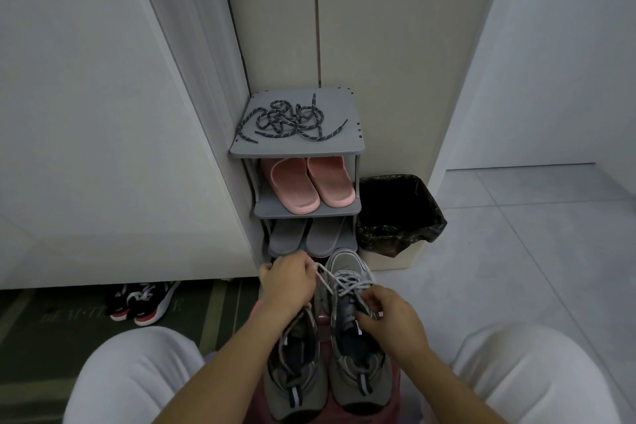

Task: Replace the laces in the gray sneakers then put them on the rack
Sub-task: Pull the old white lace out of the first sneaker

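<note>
Head view: sneakers [347, 320] sat between the knees. Left hand [287, 280] pinched the pale lace [330, 280] taut, and right hand [392, 317] clutched one sneaker to steady it. Dark laces [292, 120] lay on the rack [296, 148].

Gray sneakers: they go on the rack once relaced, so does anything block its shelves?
Yes: dark laces lie tangled across the rack's top shelf, pink slippers fill the second, gray slippers the third. Anything lower is hidden behind the left hand and right hand, both pinching the gray sneakers' light lace.

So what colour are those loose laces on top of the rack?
The laces are dark with light speckles, clearest in the head view.
</note>
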`<state>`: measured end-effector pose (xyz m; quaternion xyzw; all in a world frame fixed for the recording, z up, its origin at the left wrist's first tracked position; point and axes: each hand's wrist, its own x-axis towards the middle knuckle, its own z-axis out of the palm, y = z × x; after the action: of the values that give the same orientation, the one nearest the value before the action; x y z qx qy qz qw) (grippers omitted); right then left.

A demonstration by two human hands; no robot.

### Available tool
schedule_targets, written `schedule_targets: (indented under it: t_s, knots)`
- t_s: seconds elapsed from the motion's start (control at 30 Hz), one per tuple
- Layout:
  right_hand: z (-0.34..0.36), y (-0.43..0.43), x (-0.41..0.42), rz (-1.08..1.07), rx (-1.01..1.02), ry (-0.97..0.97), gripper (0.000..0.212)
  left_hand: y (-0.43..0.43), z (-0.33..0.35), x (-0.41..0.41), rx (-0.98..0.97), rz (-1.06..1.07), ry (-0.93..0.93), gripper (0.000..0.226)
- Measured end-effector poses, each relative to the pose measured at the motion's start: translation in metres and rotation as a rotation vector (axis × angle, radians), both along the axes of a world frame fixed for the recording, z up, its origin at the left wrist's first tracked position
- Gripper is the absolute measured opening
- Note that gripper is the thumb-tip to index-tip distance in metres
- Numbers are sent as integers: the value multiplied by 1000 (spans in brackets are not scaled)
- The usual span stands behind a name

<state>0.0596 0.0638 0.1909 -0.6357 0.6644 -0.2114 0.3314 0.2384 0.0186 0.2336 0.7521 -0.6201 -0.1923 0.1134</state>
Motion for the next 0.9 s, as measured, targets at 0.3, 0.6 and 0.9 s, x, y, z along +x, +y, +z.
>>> schedule_targets:
  t_s: [0.3,0.6,0.9]
  knots:
    - [-1,-2,0,20,-14,21,27,19,-9,-10,44,-20,119,46]
    - [0,-3,1,25,-24,27,27,35,-15,-15,-192,-319,-54,18]
    - [-1,-3,-2,1,36,-41,21,20,-2,1,-226,-361,-220,15]
